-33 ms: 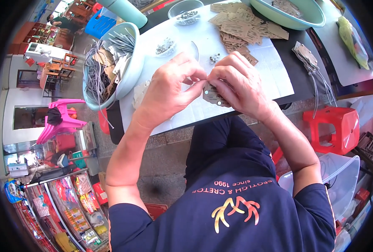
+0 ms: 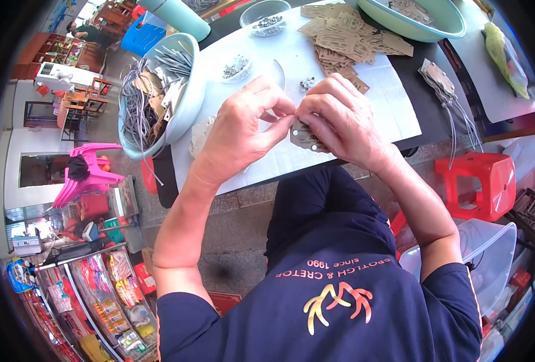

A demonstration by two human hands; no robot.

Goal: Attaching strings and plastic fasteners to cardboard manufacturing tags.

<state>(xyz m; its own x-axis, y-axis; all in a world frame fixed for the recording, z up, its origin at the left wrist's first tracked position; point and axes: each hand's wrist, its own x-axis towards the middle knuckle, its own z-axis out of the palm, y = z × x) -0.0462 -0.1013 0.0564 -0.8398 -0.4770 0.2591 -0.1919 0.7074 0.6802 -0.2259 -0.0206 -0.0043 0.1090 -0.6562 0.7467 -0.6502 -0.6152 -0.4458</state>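
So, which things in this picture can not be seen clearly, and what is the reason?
All in the head view:
- Brown cardboard tag: mostly covered by the right hand.
- What the left hand pinches: hidden between the fingertips.
- Small metal pieces in the clear plastic bowl: too small to identify.
- Pale green plastic basin: cut off by the top edge.
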